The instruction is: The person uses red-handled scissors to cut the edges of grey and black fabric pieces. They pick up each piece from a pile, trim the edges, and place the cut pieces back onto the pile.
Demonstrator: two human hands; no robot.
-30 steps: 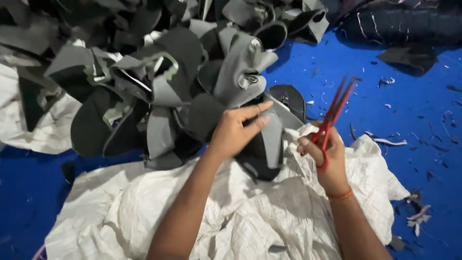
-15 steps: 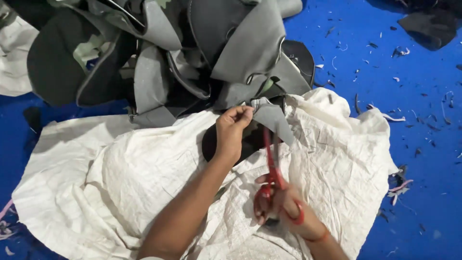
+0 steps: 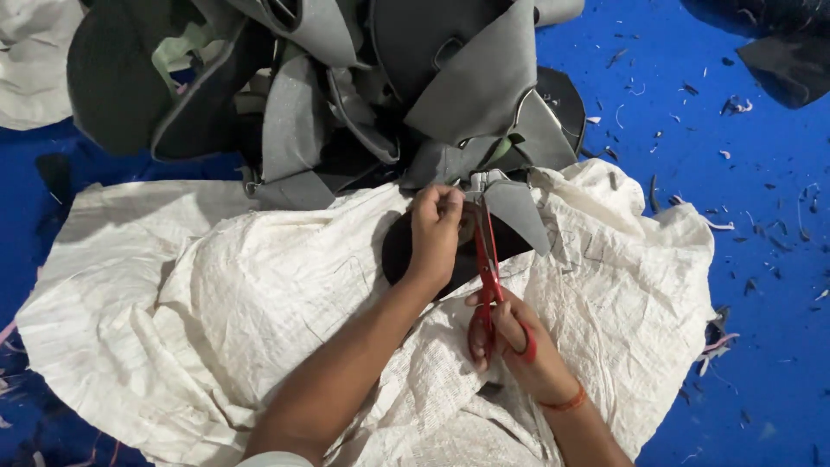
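Cutting is under way on one grey piece (image 3: 516,210), which lies at the near edge of the big heap, on top of the white sack (image 3: 259,311). The piece is pinched at its top corner by the left hand (image 3: 435,229), whose fingers are closed tight on it. The red scissors (image 3: 487,277) are held by the right hand (image 3: 519,346), with fingers through the loops, and the blades are pointed up at the spot just beside the pinching fingers. The blades look nearly closed, but how far the cut has gone cannot be told, since the tips are partly hidden.

As a judgement, the work seems to be far from done. A large heap of grey and dark pieces (image 3: 346,95) is piled behind the hands, and no stack of finished pieces can be made out. Many small white and grey scraps (image 3: 735,156) are scattered over the blue floor (image 3: 761,259), so some trimming appears to be done already. A dark round piece (image 3: 406,251) is lying under the left hand, touching the sack.
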